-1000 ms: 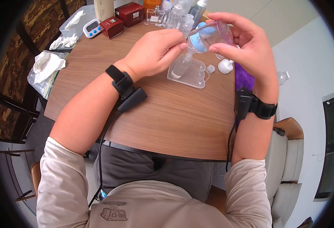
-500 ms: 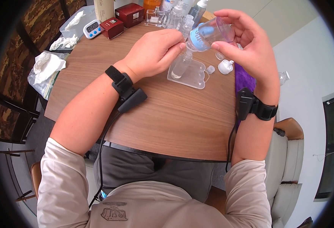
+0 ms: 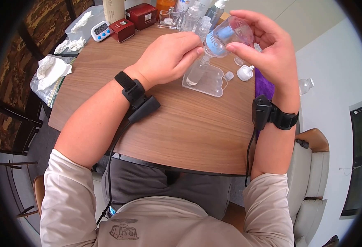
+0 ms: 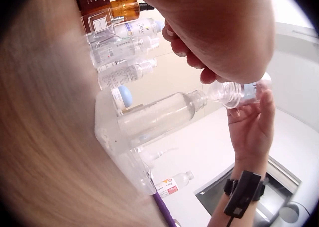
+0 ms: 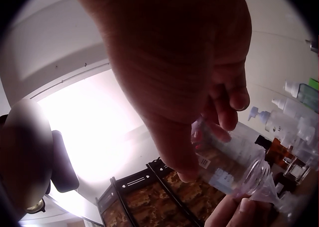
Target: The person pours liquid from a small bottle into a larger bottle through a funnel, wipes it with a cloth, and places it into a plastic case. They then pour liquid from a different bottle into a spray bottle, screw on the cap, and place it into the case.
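Observation:
In the head view the right hand [image 3: 271,49] grips a clear, blue-labelled bottle [image 3: 222,39] tilted mouth-down to the left. Its mouth is over a small clear funnel, seen in the right wrist view [image 5: 269,189]. The left hand [image 3: 168,55] pinches around the funnel's rim; its fingertips [image 5: 241,212] show beside the tilted bottle's mouth. Below, a clear bottle [image 3: 196,74] stands upright on a translucent tray [image 3: 214,88], with some clear liquid at its bottom. The left wrist view shows its neck [image 4: 199,100] close to the tilted bottle's mouth.
A white pump cap [image 3: 245,73] and small cap [image 3: 229,75] lie right of the tray, near purple cloth [image 3: 264,85]. Dark red boxes [image 3: 141,16], a timer [image 3: 101,31] and several bottles stand behind. Crumpled tissues [image 3: 53,72] lie left on the wooden table [image 3: 181,127].
The right hand has tipped the labelled bottle slightly more steeply, and its label has turned. The left hand and the upright bottle have barely moved.

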`<state>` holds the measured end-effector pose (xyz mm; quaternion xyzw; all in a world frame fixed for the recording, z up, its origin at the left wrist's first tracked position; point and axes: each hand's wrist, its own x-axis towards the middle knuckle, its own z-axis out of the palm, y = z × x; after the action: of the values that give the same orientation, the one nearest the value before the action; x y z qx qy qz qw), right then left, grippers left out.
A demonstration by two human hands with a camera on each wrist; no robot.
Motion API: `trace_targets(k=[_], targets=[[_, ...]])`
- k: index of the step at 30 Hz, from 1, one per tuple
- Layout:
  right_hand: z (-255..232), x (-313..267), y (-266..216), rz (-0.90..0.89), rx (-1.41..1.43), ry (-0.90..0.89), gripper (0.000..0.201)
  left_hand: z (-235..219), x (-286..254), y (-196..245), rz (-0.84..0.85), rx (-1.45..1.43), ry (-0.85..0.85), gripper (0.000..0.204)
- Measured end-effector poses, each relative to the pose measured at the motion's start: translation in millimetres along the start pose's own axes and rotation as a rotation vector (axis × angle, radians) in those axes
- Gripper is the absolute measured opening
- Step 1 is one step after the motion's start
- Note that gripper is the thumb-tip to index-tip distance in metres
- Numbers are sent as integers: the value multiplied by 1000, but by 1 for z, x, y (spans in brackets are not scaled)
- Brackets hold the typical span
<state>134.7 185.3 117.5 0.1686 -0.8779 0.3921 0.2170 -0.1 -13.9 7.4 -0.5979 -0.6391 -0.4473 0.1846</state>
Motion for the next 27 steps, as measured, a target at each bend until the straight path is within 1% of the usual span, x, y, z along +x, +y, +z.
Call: trace_targets(k=[3, 9, 12, 15, 19, 22, 24, 27], targets=[[-1, 1, 0, -22, -81, -14, 56, -1, 0, 0, -3, 0, -6, 17], [0, 2, 0, -19, -124, -10, 56, 0, -1, 0, -7, -1, -11, 17], [2, 2, 0, -18, -81, 0, 55, 0, -1, 0, -11, 2, -15, 16], [2, 2, 4, -32, -125, 17, 54, -1, -1, 0, -14, 5, -23, 16], [6, 2, 4, -30, -106, 34, 53, 0, -1, -1, -1, 6, -16, 14], [8, 3, 1, -10, -87, 51, 53, 0, -1, -1, 1, 1, -12, 13], [7, 3, -5, 102, -102, 21, 53, 1, -1, -2, 0, -5, -10, 13], [8, 3, -7, 102, -92, 9, 56, 1, -1, -2, -13, -16, -10, 13]])
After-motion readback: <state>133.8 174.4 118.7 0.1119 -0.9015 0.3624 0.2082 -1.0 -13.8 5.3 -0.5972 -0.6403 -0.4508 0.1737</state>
